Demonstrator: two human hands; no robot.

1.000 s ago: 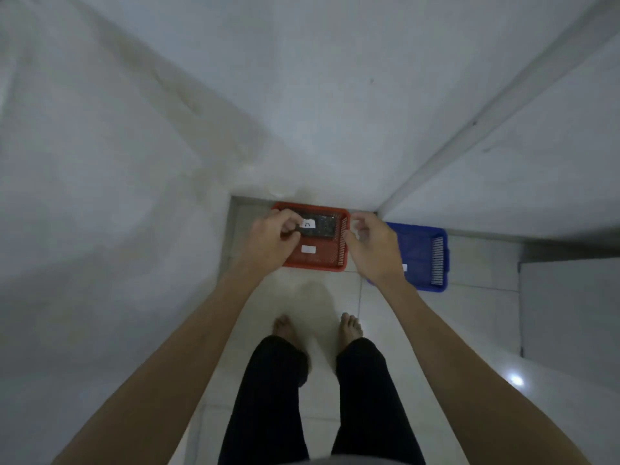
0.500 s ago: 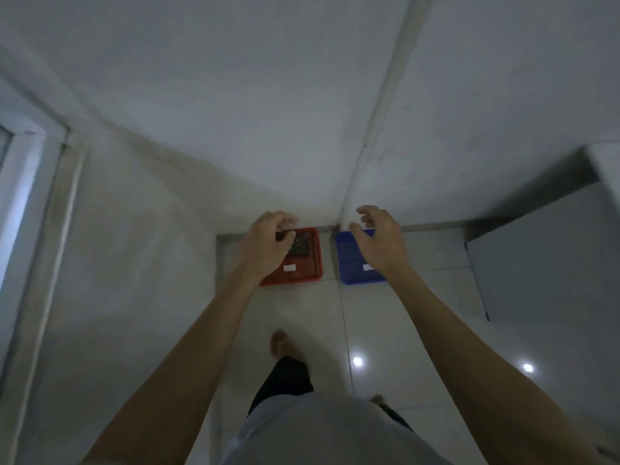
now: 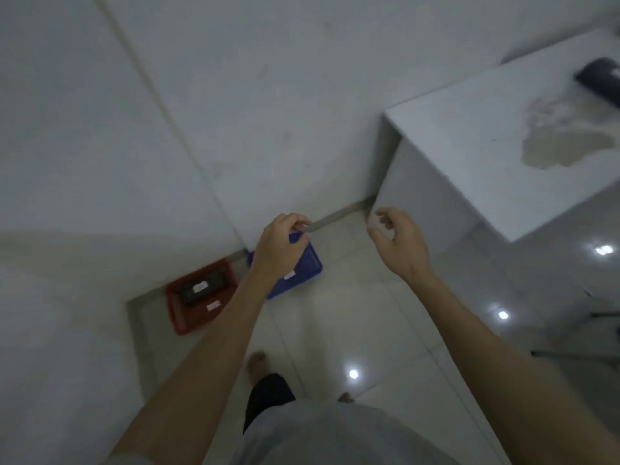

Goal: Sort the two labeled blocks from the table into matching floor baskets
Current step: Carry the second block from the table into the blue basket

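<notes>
Head view: block [image 3: 200, 287] inside red basket [image 3: 188, 317]

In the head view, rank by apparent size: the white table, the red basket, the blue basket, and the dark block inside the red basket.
1. white table, clearly largest, though also nearer the camera.
2. red basket and blue basket: look alike; the left hand covers part of the blue one, so no ranking.
3. dark block, smallest.

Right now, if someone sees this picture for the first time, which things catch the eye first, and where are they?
The red plastic floor basket by the wall at lower left stands out, with a dark labeled block inside. Beside it, to the right, sits the blue plastic basket, partly hidden by the empty left hand. At upper right, a white table carries a dark block at the frame edge.
</notes>
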